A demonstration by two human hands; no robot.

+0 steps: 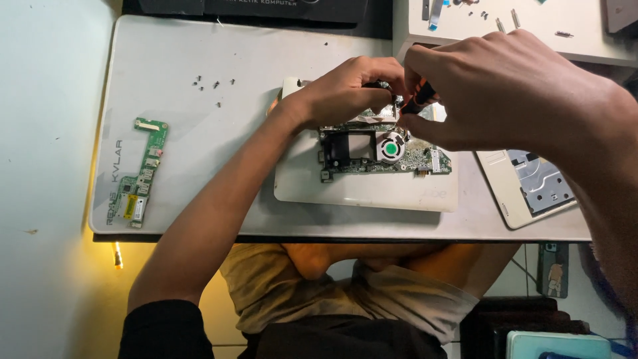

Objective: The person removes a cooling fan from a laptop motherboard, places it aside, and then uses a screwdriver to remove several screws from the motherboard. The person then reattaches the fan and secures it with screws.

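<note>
A green laptop mainboard (372, 151) with a round cooling fan (391, 147) lies on a white laptop shell (365, 193). My left hand (342, 90) rests on the board's far edge, fingers curled and pinching something small there. My right hand (505, 90) grips a screwdriver with a black and orange handle (417, 100), its tip down at the board's far edge near the left fingers. What the left fingers pinch is hidden.
A grey work mat (186, 133) covers the table. A narrow green daughter board (141, 174) lies at its left, several loose screws (214, 85) near the far left. A white laptop cover piece (531, 186) sits at the right. My crossed legs show below the table edge.
</note>
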